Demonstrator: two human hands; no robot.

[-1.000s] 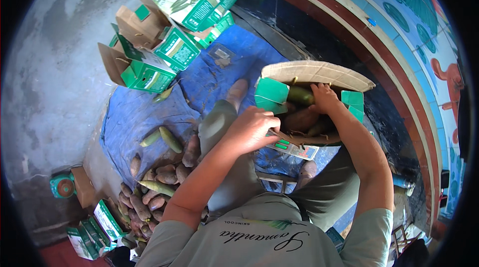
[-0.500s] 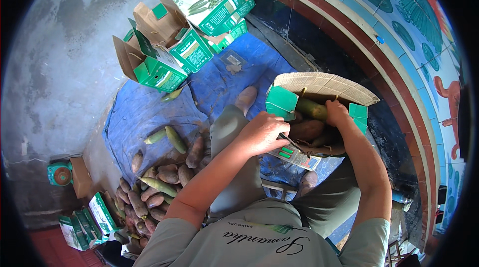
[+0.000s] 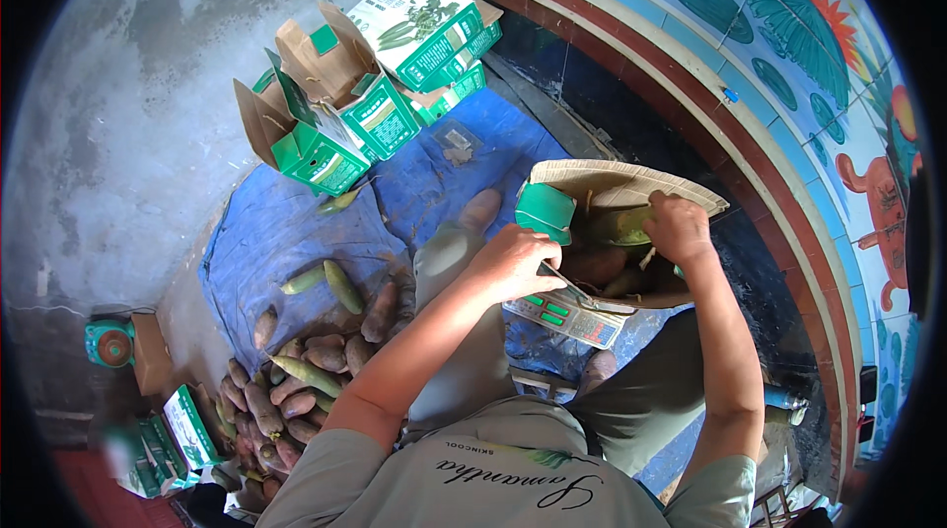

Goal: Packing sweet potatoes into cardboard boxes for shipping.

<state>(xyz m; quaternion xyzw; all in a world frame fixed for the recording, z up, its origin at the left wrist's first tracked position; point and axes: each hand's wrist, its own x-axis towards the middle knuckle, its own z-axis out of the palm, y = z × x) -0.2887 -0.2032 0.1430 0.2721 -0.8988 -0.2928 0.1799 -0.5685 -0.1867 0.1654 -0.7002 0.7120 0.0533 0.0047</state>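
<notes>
An open cardboard box (image 3: 617, 180) with green end flaps stands tilted in front of me. Inside it lie a green radish (image 3: 623, 225) and several reddish-brown sweet potatoes (image 3: 595, 265), partly in shadow. My left hand (image 3: 515, 264) is closed on the box's near left edge, thumb along the rim. At the box's right end, my right hand (image 3: 679, 228) is closed on the cardboard near the flap; its fingertips are partly hidden. Beneath the near side of the box shows a scale (image 3: 567, 319) with green display windows.
A blue sheet (image 3: 286, 222) covers the floor. Left of my leg lie a heap of sweet potatoes (image 3: 264, 410) and several green radishes (image 3: 342, 286). Green-and-white boxes (image 3: 380, 119) stand at the back, more boxes (image 3: 192, 426) at lower left. A tiled wall (image 3: 691, 30) curves along the right.
My right hand has risen from inside the box to its right end. The box has shifted slightly left and nearer, uncovering more of the scale. My left hand keeps its hold on the edge.
</notes>
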